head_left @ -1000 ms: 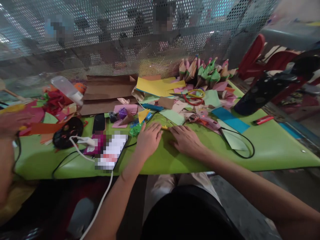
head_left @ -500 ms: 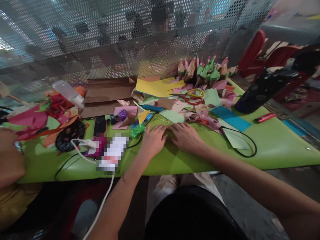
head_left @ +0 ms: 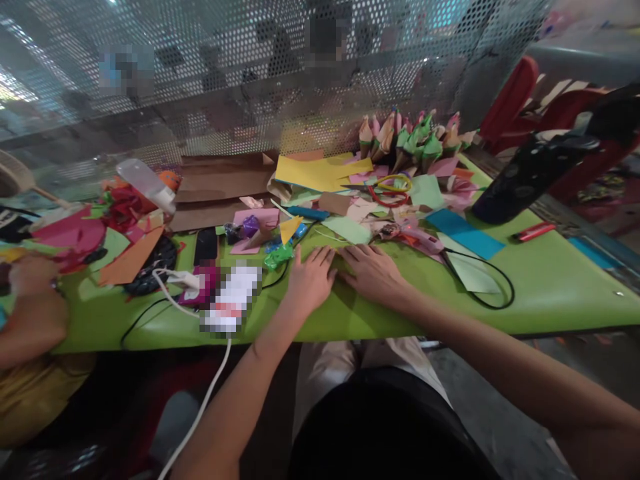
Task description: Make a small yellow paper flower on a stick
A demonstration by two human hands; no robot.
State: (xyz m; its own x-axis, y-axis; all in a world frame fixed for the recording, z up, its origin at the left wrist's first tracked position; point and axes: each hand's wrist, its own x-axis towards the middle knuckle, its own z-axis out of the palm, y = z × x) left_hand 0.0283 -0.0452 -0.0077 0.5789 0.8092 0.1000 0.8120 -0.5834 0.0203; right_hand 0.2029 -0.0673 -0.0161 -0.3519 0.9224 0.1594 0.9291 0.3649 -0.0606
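My left hand [head_left: 310, 280] and my right hand [head_left: 373, 270] lie flat side by side on the green table [head_left: 540, 287], fingers stretched forward. Under the fingertips lies something thin that I cannot make out. Just beyond the fingers lie a pale green paper sheet [head_left: 346, 231], a small yellow paper cone [head_left: 288, 230] and a crumpled green wrapper [head_left: 278, 255]. A row of folded paper cones [head_left: 415, 143] in pink, green and tan stands at the back. Red and yellow scissors [head_left: 387, 189] rest among the paper scraps.
A black cable loop [head_left: 493, 293] lies right of my right hand. A dark bottle [head_left: 530, 173] lies at the far right beside a red lighter [head_left: 533, 232]. A black phone [head_left: 205, 247], white charger cable [head_left: 200, 413] and paper scraps sit left. Another person's arm [head_left: 30, 320] is at the left edge.
Both hands have slid slightly away from me on the table. The small yellow piece seen between my fingertips a second ago no longer shows. The person on the left has drawn their hand in.
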